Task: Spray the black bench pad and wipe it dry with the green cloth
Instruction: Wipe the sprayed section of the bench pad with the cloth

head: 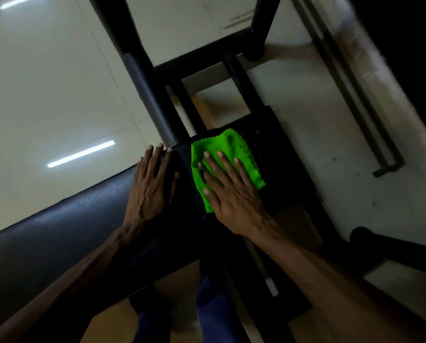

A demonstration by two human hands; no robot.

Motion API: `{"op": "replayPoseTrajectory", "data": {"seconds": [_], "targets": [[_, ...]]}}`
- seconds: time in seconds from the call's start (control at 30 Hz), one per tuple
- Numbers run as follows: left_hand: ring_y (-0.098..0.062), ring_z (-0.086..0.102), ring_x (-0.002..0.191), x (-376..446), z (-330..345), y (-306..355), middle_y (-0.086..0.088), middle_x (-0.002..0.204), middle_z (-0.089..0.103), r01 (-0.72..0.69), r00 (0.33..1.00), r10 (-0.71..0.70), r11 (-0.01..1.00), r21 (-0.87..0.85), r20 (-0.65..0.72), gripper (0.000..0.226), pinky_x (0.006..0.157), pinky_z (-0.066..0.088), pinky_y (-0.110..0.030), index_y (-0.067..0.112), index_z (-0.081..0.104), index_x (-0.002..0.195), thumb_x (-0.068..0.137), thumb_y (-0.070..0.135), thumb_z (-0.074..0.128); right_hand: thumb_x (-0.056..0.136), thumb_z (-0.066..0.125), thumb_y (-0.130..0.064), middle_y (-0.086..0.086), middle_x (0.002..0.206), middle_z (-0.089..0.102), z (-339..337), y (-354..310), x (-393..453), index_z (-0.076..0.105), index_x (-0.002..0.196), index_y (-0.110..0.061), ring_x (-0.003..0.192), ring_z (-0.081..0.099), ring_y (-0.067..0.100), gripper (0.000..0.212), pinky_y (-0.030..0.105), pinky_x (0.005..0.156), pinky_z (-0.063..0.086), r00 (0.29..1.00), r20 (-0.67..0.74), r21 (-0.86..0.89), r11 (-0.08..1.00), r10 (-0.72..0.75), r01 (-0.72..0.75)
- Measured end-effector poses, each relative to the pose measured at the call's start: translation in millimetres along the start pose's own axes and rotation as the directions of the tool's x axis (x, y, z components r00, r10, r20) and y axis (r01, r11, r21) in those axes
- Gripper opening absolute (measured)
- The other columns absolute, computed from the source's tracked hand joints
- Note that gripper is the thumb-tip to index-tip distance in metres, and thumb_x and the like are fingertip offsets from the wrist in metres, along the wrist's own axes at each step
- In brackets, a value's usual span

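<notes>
The step in hand appears to be the wipe. The person's right hand (228, 191) lies flat, fingers straight and spread, pressing the bright green microfibre cloth with scalloped edges (228, 154) onto the end of the long black vinyl bench pad (58, 233). The left hand (151, 184) rests just beside it, fingers straight and close together, palm down on the pad's rounded end; it holds nothing and seems to brace the person.

To do this step well, keep the palm flat so that pressure spreads over the whole cloth, and run overlapping strokes along the pad's length. Turn the cloth when one face grows damp. Whether spray remains on the surface cannot be told; no spray bottle is in view.

The pad has a smooth, faintly glossy skin with a soft curved edge, which should release moisture easily. The cloth is thin, napped and pliant, and it bunches slightly under the fingers. Beyond the hands stands a black tubular steel frame (142, 78) over pale glossy floor tiles (46, 82).
</notes>
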State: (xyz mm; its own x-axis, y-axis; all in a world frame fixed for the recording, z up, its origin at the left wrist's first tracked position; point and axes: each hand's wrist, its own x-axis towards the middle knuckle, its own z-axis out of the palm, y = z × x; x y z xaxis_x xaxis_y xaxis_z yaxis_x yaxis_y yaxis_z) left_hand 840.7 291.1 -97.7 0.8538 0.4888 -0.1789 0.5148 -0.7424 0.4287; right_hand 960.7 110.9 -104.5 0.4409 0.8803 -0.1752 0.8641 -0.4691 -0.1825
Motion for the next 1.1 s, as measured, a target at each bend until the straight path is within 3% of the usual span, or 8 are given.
{"op": "replayPoseTrajectory", "data": {"seconds": [0.2, 0.37, 0.5, 0.63, 0.73, 0.83, 0.97, 1.1], "targets": [[-0.033, 0.01, 0.157, 19, 10, 13, -0.016, 0.167, 0.02, -0.029, 0.999, 0.029, 1.0, 0.006, 0.013, 0.058, 0.128, 0.009, -0.046, 0.009, 0.031, 0.157, 0.105, 0.031, 0.046, 0.105, 0.034, -0.06, -0.003, 0.176, 0.022, -6, 24, 26, 0.038, 0.161, -0.033, 0.163, 0.018, 0.025, 0.062, 0.061, 0.13, 0.012, 0.994, -0.089, -0.044, 0.996, 0.07, -0.074], [-0.031, 0.009, 0.157, 26, 17, 15, -0.012, 0.167, 0.02, -0.032, 0.999, 0.032, 0.999, 0.023, 0.006, 0.062, 0.128, 0.008, -0.048, 0.014, 0.024, 0.159, 0.105, 0.038, 0.043, 0.105, 0.032, -0.063, 0.001, 0.177, 0.017, -4, 40, 71, 0.031, 0.164, -0.033, 0.164, 0.016, 0.027, 0.067, 0.051, 0.131, 0.017, 0.994, -0.096, 0.006, 0.999, 0.047, -0.047], [-0.03, 0.008, 0.157, 24, 18, 15, -0.012, 0.168, 0.018, -0.025, 1.0, 0.025, 0.999, 0.032, 0.008, 0.063, 0.128, 0.007, -0.046, 0.015, 0.021, 0.16, 0.106, 0.038, 0.041, 0.108, 0.03, -0.058, -0.001, 0.177, 0.016, -6, 35, 71, 0.028, 0.165, -0.034, 0.164, 0.015, 0.026, 0.062, 0.049, 0.129, 0.022, 0.98, -0.085, 0.128, 0.977, 0.18, -0.169], [-0.032, 0.009, 0.157, 20, 14, 16, -0.012, 0.168, 0.019, -0.024, 0.999, 0.023, 0.999, 0.022, 0.027, 0.062, 0.128, 0.01, -0.047, 0.014, 0.024, 0.16, 0.105, 0.035, 0.044, 0.111, 0.032, -0.047, 0.006, 0.177, 0.014, -4, 20, 22, 0.045, 0.158, -0.025, 0.165, 0.011, 0.029, 0.054, 0.049, 0.129, 0.024, 0.933, -0.105, 0.173, 0.93, 0.344, -0.323], [-0.033, 0.011, 0.156, 17, 12, 13, -0.013, 0.167, 0.02, -0.047, 0.998, 0.046, 0.998, 0.028, 0.038, 0.062, 0.127, 0.013, -0.05, 0.013, 0.025, 0.159, 0.105, 0.035, 0.045, 0.111, 0.029, -0.047, 0.004, 0.177, 0.013, 4, 8, -25, 0.049, 0.156, -0.027, 0.165, 0.009, 0.028, 0.053, 0.054, 0.131, 0.018, 0.957, -0.092, 0.078, 0.96, 0.277, -0.27], [-0.033, 0.01, 0.157, 17, 13, 9, -0.013, 0.168, 0.02, -0.067, 0.997, 0.066, 0.997, 0.029, 0.035, 0.062, 0.127, 0.013, -0.05, 0.014, 0.024, 0.16, 0.105, 0.036, 0.043, 0.11, 0.029, -0.047, 0.001, 0.178, 0.009, 1, 21, -12, 0.042, 0.159, -0.03, 0.165, 0.005, 0.025, 0.054, 0.052, 0.131, 0.016, 0.975, -0.046, 0.062, 0.975, 0.218, -0.215], [-0.031, 0.01, 0.157, 16, 19, 7, -0.012, 0.168, 0.018, -0.076, 0.997, 0.075, 0.996, 0.038, 0.017, 0.062, 0.128, 0.011, -0.048, 0.015, 0.022, 0.16, 0.105, 0.038, 0.041, 0.111, 0.033, -0.042, 0.006, 0.177, 0.014, -5, 38, 42, 0.05, 0.154, -0.018, 0.165, 0.011, 0.028, 0.052, 0.048, 0.129, 0.025, 0.959, -0.088, 0.173, 0.952, 0.269, -0.251], [-0.031, 0.01, 0.157, 15, 18, 9, -0.011, 0.168, 0.018, -0.068, 0.997, 0.067, 0.997, 0.037, 0.024, 0.062, 0.128, 0.012, -0.048, 0.015, 0.022, 0.16, 0.106, 0.037, 0.041, 0.112, 0.034, -0.039, 0.006, 0.175, 0.021, 6, 30, 8, 0.056, 0.149, -0.016, 0.164, 0.016, 0.028, 0.048, 0.046, 0.127, 0.028, 0.935, -0.174, 0.171, 0.945, 0.308, -0.28]]}}
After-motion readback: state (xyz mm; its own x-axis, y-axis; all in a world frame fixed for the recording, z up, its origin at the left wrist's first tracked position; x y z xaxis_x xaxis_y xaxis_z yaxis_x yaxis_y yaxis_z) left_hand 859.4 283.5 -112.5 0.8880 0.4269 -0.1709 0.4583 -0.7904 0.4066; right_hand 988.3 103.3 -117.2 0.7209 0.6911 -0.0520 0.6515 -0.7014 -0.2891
